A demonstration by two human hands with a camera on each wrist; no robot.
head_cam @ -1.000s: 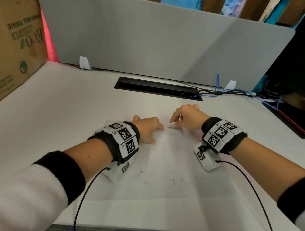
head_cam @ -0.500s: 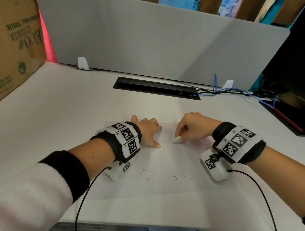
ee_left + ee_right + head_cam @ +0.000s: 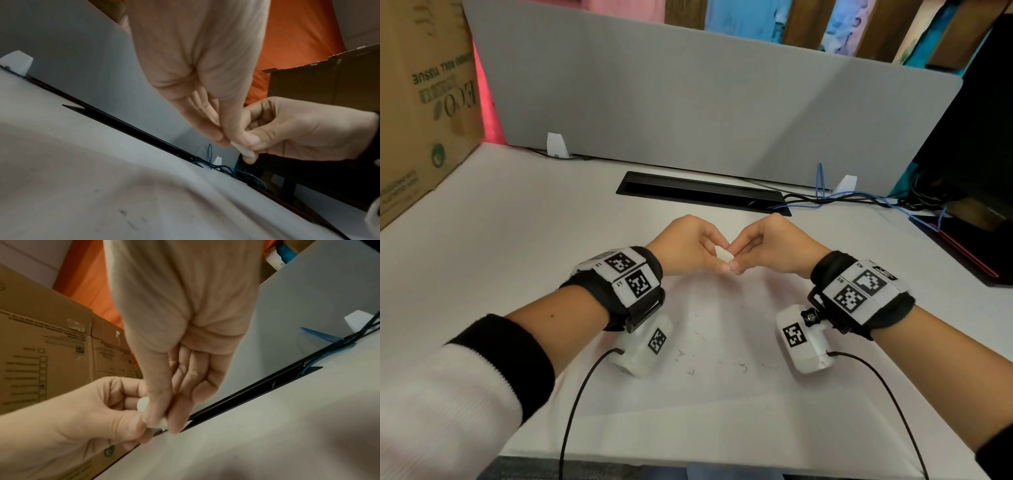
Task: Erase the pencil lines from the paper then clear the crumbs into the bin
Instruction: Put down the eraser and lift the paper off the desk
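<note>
You hold the eraser (image 3: 723, 255) lifted above the paper (image 3: 722, 387), your left hand (image 3: 685, 246) and right hand (image 3: 774, 248) both pinching it with curled fingers (image 3: 249, 139). Rubbing looks finished; dark crumbs (image 3: 743, 367) lie scattered on the sheet. Next, set the eraser down and gather them; no bin shows. The white tabletop (image 3: 500, 222) backs onto a grey divider (image 3: 705, 109), a cardboard box (image 3: 421, 102) at left.

White table (image 3: 500, 240) fronted by grey partition panel (image 3: 688, 102); black cable slot (image 3: 702, 192) just before panel; cardboard box (image 3: 421, 113) at panel's left; dark monitor (image 3: 976, 137) at its right.
</note>
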